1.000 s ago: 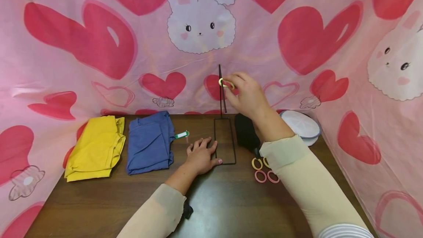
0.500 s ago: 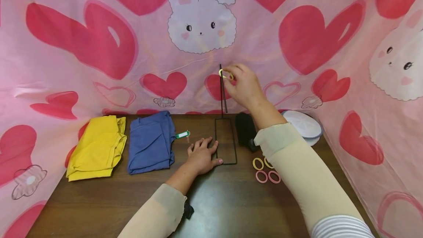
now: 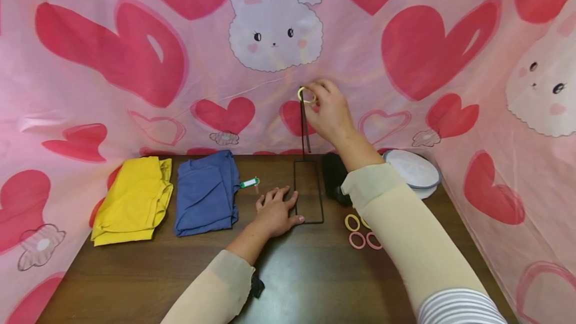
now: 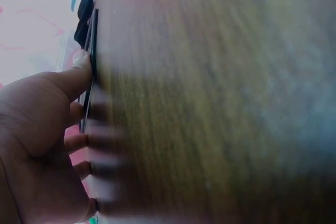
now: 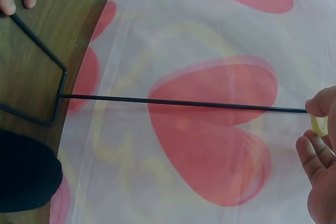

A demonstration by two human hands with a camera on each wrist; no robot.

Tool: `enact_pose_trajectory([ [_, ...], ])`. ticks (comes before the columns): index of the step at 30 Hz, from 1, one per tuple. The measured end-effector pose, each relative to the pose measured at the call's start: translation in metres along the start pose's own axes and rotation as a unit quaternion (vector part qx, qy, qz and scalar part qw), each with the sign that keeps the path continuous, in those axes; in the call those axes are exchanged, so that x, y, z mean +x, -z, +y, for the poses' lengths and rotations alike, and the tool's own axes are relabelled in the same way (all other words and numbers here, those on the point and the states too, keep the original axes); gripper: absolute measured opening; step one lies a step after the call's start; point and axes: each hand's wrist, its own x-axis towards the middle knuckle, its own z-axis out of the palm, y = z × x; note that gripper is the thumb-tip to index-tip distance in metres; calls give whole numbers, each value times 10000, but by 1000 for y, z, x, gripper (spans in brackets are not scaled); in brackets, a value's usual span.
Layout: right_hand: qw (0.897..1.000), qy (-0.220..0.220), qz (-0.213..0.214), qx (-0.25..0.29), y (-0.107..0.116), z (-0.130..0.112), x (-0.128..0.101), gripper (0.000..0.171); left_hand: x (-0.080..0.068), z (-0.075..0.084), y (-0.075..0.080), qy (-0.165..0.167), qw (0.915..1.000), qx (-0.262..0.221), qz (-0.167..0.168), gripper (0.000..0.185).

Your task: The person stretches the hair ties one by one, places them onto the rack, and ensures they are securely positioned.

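A thin black wire stand (image 3: 322, 199) has a rectangular base on the table and a tall upright rod (image 5: 184, 103) with a second rod sloping forward from its top. My left hand (image 3: 274, 215) rests over the base's left side, fingers spread; its thumb (image 4: 79, 72) touches the wire in the left wrist view. My right hand (image 3: 330, 114) pinches a yellow ring (image 3: 300, 98) at the stand's top. The ring overlaps the rod's tip; whether it encircles it I cannot tell. Right of the base lie loose yellow rings (image 3: 346, 223) and pink rings (image 3: 351, 240), partly behind my right sleeve.
At left lie a folded yellow cloth (image 3: 130, 201) and a folded blue cloth (image 3: 204, 196), with a green key tag (image 3: 249, 183) beside them. A black object (image 3: 333, 176) and a white round item (image 3: 414, 168) stand at right. Pink printed fabric (image 3: 180, 64) encloses the table's back and sides.
My right hand has risen along the upright with the yellow ring, from below the top up to the rod's tip. The left hand has stayed on the base.
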Motion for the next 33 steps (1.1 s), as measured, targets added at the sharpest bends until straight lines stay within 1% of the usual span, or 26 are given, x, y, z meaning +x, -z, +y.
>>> enact_pose_trajectory([
  [7, 9992, 212, 254, 226, 6, 5, -15, 41, -1, -2, 0, 13, 10000, -25, 0, 78],
  [13, 9966, 572, 430, 411, 13, 10, -37, 38, -2, -3, 0, 34, 10000, -68, 55, 78],
  [16, 9958, 620, 451, 494, 16, 10, -49, 39, -2, -3, -1, 37, 9999, -68, 79, 78],
  [22, 9961, 565, 403, 551, 24, 14, -71, 44, -1, -3, -3, 26, 10000, -77, 49, 79],
  [30, 9955, 619, 91, 713, 36, 23, -101, 39, 0, 0, -3, 17, 10000, -85, -30, 80],
  [33, 9953, 588, -22, 768, 39, 26, -112, 41, 0, 1, -2, 29, 9999, -102, -44, 80],
])
